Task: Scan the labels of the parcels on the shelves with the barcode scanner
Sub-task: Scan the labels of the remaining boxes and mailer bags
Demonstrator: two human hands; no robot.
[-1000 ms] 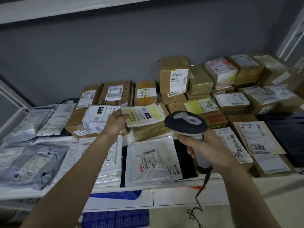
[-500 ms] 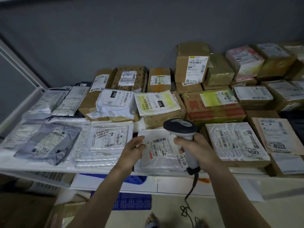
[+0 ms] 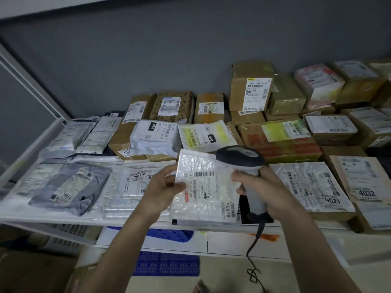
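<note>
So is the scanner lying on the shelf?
No, the right hand grips the scanner above the white parcel that the left hand holds.

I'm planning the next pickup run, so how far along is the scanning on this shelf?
Nothing in the picture marks any parcel as already scanned, so the done part cannot be told. In hand: the left hand holds up a white padded envelope by its edge, label up, while the right hand grips the scanner just over it. Left: possibly many parcels, such as the box marked 4032 and the grey bag.
</note>
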